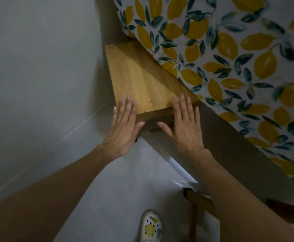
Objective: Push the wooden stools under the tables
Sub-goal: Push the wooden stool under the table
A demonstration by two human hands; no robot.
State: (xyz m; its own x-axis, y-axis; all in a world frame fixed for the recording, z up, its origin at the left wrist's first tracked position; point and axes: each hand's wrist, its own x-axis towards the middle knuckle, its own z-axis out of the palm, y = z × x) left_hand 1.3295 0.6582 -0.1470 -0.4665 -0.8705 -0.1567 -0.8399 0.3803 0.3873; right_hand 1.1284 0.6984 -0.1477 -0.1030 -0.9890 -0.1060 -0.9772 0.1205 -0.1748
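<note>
Mid-push: our left hand (123,123) and right hand (183,123), each an open, flat grip holding nothing, press the wooden stool (142,79); next we shove toward 1 o'clock under the lemon-cloth table (239,58).

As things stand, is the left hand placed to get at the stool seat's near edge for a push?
Probably yes: the left hand already lies flat on the wooden stool at its near edge, fingers straight, nothing between them; the right hand lies alongside.

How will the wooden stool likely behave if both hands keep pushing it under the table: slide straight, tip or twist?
The wooden stool looks rigid, so it should move as one piece. The left hand and right hand press flat at its near corners, so twisting seems unlikely. On the smooth floor it will probably slide, though pushing at seat height could tip it slightly.
</note>
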